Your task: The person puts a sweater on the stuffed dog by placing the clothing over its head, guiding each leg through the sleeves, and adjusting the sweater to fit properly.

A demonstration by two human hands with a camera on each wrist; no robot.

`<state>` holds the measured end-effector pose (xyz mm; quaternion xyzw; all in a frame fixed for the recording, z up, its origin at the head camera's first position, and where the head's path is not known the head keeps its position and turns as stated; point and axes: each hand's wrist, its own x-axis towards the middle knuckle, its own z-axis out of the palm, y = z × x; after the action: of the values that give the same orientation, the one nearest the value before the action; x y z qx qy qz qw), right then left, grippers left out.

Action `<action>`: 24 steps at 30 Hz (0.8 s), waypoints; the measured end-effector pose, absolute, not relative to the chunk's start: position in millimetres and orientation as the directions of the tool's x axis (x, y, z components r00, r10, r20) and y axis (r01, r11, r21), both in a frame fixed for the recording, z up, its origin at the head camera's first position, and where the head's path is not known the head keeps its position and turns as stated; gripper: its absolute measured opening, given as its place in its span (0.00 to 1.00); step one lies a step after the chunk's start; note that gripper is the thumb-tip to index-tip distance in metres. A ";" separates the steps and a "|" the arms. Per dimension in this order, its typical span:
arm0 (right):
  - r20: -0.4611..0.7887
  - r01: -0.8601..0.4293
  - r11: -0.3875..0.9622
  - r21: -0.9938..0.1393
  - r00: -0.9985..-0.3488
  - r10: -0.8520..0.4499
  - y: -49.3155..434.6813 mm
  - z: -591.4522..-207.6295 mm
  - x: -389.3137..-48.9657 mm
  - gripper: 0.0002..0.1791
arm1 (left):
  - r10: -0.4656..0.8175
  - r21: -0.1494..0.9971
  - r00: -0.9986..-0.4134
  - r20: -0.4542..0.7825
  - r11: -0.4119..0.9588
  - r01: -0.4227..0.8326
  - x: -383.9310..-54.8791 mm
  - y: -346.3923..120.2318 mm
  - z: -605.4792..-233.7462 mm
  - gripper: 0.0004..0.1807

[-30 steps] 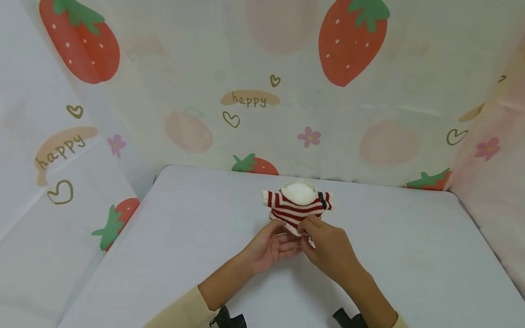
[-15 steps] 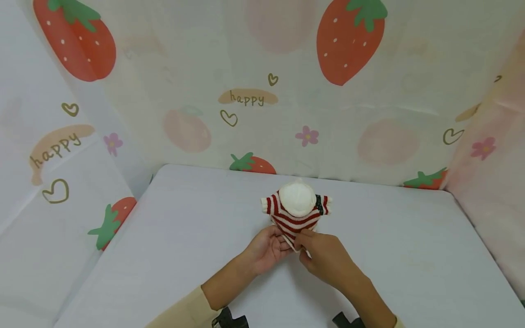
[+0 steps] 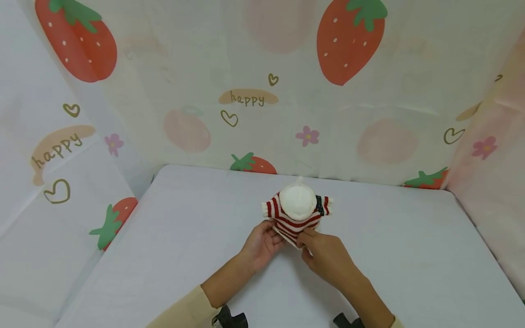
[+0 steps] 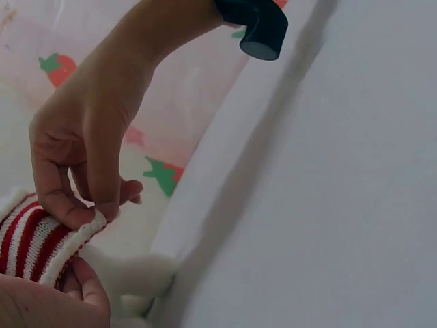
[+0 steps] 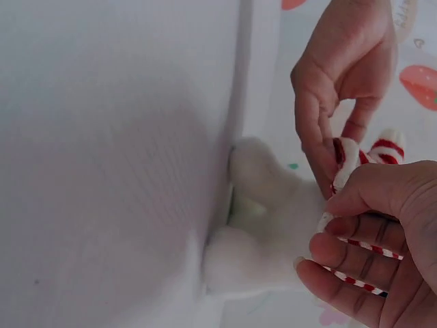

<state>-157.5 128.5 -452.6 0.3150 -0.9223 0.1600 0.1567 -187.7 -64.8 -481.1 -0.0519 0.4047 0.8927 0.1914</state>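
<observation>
**Both hands at the sweater hem**

We see a white plush toy [image 3: 298, 200] upright mid-surface [image 3: 410, 255]. Our left hand [image 3: 260, 243] and right hand [image 3: 324, 255] pinch the striped sweater [image 3: 296, 221] hem; the left fingers [image 5: 321, 147] seem curled around its edge.

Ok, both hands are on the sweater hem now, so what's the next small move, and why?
Probably ease the hem further down the body. The left hand and right hand both pinch the hem of the striped sweater, the white plush toy already has its head through the neck, and its legs are bare below the bunched knit.
</observation>
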 end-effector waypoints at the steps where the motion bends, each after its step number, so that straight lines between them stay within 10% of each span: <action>1: 0.390 -0.630 0.751 -0.195 -0.753 -0.530 128.6 -453.2 -158.2 0.13 | 0.303 0.688 -0.919 -0.252 -0.612 -0.390 -187.7 -64.7 -481.5 0.13; 11: 0.350 -0.623 0.731 -0.278 -0.775 -0.526 137.2 -454.8 -163.0 0.11 | 0.422 0.698 -0.860 -0.288 -0.522 -0.490 -192.2 -72.9 -480.6 0.25; 16: 0.226 -0.590 0.670 -0.451 -0.802 -0.553 152.9 -438.0 -166.7 0.04 | 0.542 0.854 -0.769 -0.338 -0.167 -0.492 -202.0 -106.0 -478.3 0.26; 24: 0.093 -0.517 0.671 -0.532 -0.823 -0.560 199.4 -383.4 -185.9 0.02 | 0.581 0.905 -0.730 -0.358 0.409 -0.118 -225.9 -171.9 -451.2 0.21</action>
<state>-185.9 199.4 -383.4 0.2949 -0.9132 0.2786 -0.0388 -225.9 -171.9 -451.2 0.1505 0.7697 0.5222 0.3349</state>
